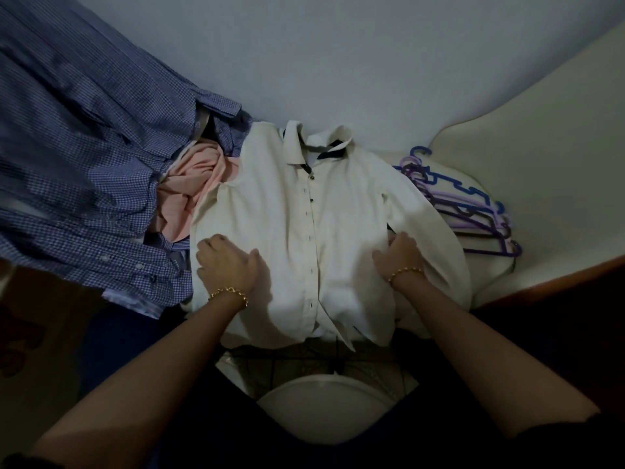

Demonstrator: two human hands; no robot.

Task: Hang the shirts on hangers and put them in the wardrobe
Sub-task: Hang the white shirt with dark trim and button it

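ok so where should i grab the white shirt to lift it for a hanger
Take the white shirt at its two shoulders, just beside the collar, reaching in from above at the far end. It lies flat, front up and buttoned, collar away from you, so lifted there it should hang straight for one of the hangers.

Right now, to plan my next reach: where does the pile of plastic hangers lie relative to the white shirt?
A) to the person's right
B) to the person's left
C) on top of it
A: the plastic hangers lie just past the right sleeve of the white shirt.
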